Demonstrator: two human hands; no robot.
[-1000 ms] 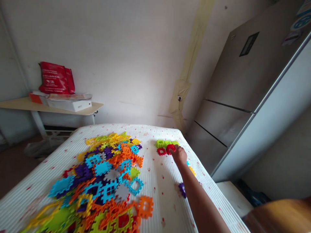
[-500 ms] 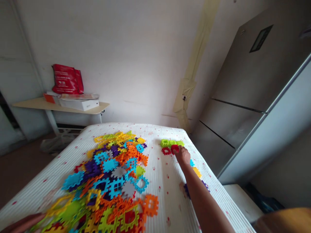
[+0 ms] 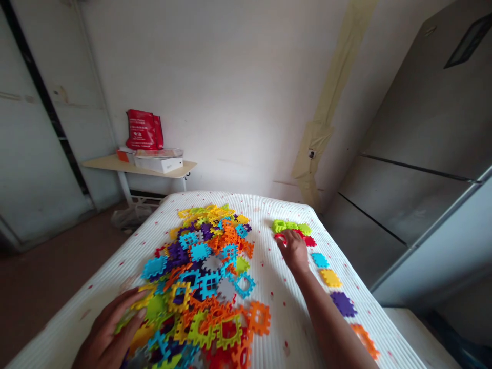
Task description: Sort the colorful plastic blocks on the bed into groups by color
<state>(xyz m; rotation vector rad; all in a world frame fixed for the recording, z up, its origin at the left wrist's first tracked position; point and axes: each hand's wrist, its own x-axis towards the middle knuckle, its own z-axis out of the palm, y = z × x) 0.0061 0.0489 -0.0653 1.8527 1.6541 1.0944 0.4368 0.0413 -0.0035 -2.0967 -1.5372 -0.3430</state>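
A big heap of coloured plastic interlocking tiles (image 3: pixel 207 277) covers the middle of a white ribbed mattress (image 3: pixel 280 318). My left hand (image 3: pixel 111 330) lies open on the near left of the heap, fingers spread over yellow and green tiles. My right hand (image 3: pixel 294 251) reaches to the far right, its fingers resting on red tiles (image 3: pixel 303 237) next to green tiles (image 3: pixel 288 226). Whether it grips one is hidden. A row of single tiles runs along the right edge: blue (image 3: pixel 320 260), yellow (image 3: pixel 330 278), purple (image 3: pixel 343 304), orange (image 3: pixel 365 341).
A grey fridge (image 3: pixel 415 154) stands close to the mattress on the right. At the back left a small table (image 3: pixel 142 168) carries a red bag (image 3: pixel 144 129) and a white box. A grey door panel is at far left, brown floor below it.
The view has swung left and down. My left hand has come in onto the near side of the heap. My right hand has drawn back slightly from the red tiles.
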